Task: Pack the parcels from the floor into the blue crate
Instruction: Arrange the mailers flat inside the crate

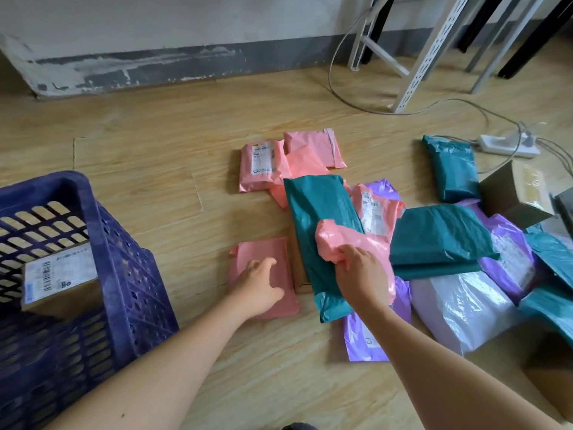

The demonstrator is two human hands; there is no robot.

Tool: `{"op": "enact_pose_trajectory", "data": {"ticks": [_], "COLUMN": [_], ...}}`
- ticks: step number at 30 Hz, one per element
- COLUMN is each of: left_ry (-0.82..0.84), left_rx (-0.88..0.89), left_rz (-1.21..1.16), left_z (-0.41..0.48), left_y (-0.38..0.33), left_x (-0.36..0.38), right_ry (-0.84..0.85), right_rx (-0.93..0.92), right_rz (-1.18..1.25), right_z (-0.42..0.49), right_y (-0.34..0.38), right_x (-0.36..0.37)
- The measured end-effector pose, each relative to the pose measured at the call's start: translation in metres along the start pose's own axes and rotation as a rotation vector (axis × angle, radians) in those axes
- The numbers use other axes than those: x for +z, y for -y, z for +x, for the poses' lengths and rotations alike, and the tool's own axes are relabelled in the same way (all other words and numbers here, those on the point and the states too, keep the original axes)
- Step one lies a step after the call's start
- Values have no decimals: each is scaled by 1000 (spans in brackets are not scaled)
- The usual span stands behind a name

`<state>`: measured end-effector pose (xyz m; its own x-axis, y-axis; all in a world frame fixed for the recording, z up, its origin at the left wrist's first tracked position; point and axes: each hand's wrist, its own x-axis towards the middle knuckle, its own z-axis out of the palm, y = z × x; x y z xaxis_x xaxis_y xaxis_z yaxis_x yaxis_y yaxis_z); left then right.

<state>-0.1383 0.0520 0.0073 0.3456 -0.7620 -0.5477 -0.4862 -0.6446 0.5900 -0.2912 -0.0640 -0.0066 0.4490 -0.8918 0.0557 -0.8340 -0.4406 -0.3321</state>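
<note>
The blue crate (130, 274) stands on the floor at the left, with a labelled cardboard box (59, 277) inside it. My left hand (259, 285) rests with spread fingers on a flat pink parcel (263, 252) lying beside the crate. My right hand (361, 274) grips the crumpled edge of a pink parcel (335, 240) that lies over a long teal parcel (316, 218). Several more pink, teal, purple and white parcels lie spread over the floor to the right.
Pink parcels (263, 164) lie further back. A teal parcel (454, 172) and an open cardboard box (514, 193) are at the right. A power strip (508, 145) with cables and metal furniture legs (418, 57) stand near the wall.
</note>
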Motion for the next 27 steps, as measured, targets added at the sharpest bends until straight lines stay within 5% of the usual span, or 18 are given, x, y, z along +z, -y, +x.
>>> {"op": "enact_pose_trajectory", "data": {"ticks": [10,15,21,24,27], "left_ry": [20,134,108,55,30], "left_rx": [-39,-112,-137,-145,-124], "left_rz": [-613,-708,-801,-841,-865], "left_z": [4,6,9,14,16], "left_y": [-21,-15,-24,-23,-22], "left_x": [-2,6,17,21,27], "right_ry": [-161,-33,198,56,-63], "right_rx": [257,523,808,916,975], "right_rz": [612,875,1045,1097,820], "right_z": [7,9,7,5,-14], "right_y": [55,39,5,-29,-76], "right_x": [-49,-43,-23,-16,-6]}}
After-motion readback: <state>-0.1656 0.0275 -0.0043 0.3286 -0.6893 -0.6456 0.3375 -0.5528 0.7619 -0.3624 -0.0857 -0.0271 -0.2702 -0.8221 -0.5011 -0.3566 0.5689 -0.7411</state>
